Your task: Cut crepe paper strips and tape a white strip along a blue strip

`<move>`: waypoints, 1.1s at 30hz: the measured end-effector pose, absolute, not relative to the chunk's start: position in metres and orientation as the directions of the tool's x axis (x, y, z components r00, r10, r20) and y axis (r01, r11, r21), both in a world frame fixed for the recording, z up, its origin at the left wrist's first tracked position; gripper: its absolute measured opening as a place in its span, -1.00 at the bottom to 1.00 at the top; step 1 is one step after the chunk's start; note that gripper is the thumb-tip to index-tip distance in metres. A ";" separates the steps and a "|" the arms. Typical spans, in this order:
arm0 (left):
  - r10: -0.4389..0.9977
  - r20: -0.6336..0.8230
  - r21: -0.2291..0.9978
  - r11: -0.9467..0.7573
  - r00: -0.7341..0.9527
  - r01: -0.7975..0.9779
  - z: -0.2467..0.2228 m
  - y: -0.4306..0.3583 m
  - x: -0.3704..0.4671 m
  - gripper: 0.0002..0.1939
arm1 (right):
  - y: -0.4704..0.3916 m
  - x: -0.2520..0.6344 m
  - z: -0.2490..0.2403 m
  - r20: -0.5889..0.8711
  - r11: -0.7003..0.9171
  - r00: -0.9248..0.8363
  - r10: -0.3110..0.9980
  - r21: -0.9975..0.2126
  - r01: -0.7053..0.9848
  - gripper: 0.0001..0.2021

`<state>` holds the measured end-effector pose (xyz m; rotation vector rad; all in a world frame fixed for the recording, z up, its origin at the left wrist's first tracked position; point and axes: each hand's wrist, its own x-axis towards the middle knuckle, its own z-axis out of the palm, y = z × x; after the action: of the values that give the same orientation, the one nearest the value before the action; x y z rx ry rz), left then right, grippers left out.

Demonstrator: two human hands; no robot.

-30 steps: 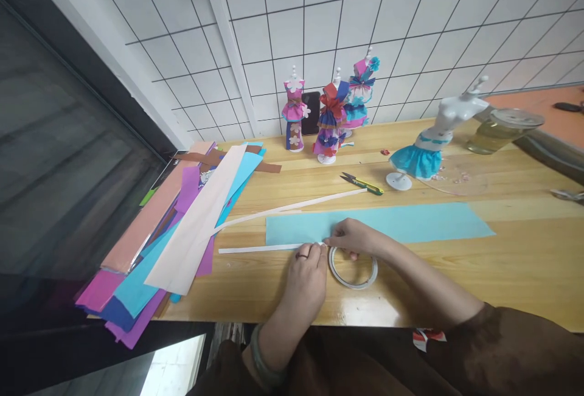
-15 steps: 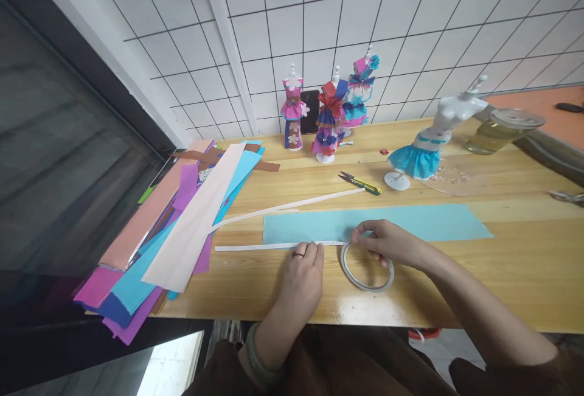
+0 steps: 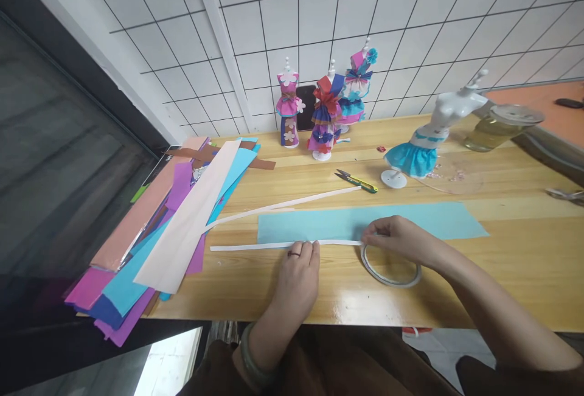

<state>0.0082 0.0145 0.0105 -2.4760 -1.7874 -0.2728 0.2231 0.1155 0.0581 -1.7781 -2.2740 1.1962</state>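
A light blue strip of crepe paper (image 3: 328, 222) lies lengthwise on the wooden table. Along its near edge runs white double-sided tape (image 3: 252, 247), its left end reaching past the paper onto the wood. My left hand (image 3: 297, 279) lies on the tape, fingers stretched and fingertips pressing it down. To the right, my right hand (image 3: 404, 239) pinches the tape roll (image 3: 392, 283) at its upper left, where the tape leaves the ring; the fingers partly cover that spot. A narrow pale strip (image 3: 278, 205) lies behind the blue paper, reaching the yellow-handled thread snips (image 3: 360, 182).
Colored papers (image 3: 182, 232) are piled on the left. Several small dress forms in paper outfits (image 3: 323, 125) stand at the back, near a dark phone (image 3: 306, 107). A white dress form with a blue skirt (image 3: 413, 160) and a jar of yellowish liquid (image 3: 497, 128) stand right.
My right hand has moved right with the tape roll, and a longer length of tape now stretches from my left hand. My left hand stays pressed on the tape.
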 end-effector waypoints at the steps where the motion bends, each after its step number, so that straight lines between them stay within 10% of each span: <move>1: 0.936 0.187 0.046 -0.313 0.299 0.949 0.011 0.014 0.009 -0.60 | 0.116 0.221 0.060 -0.429 0.085 -0.361 0.828 -0.541 0.837 -0.70; 18: 0.965 0.123 0.064 -0.240 0.231 0.969 0.021 0.016 0.019 -0.56 | 0.132 0.205 0.074 -0.461 0.245 -0.335 0.822 -0.244 0.938 -0.79; 33: 0.971 0.097 -0.009 -0.218 0.218 0.976 0.025 0.017 0.024 -0.57 | 0.143 0.207 0.064 -0.618 0.252 -0.395 0.680 -0.309 0.917 -0.75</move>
<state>0.0244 0.0167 0.0252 -2.3979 -1.9200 -0.1074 0.2068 0.1433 0.0640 -1.8510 -2.7480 1.1566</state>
